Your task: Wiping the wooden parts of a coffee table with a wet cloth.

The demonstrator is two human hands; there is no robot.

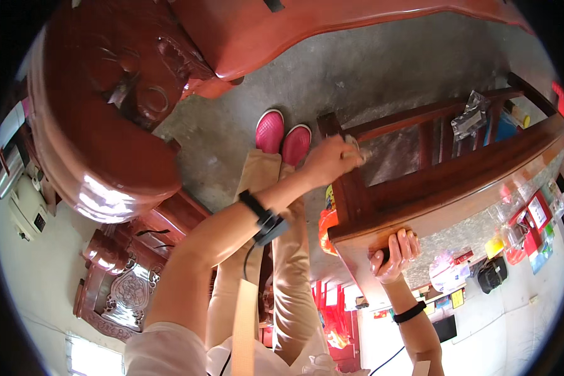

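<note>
My left hand (333,160) is closed around a pale, crumpled cloth (362,149), partly hidden by my fingers. It is over the near-left end of a brown wooden furniture frame (427,188) with slats, close to its corner post (329,126). The hand and cloth look slightly blurred. My right hand (397,254) has its fingers bent over the light outer face of the same frame, below the dark rail. Its skin looks wet and shiny, and a dark patch shows between thumb and fingers.
A polished red-brown wooden seat with a rounded arm (103,141) stands at left. Clear plastic packaging (470,117) lies on the slats. An orange bag (328,230) is by the frame's end. Pink shoes (269,130) stand on the grey concrete floor (357,70). A black bag (492,275) is at right.
</note>
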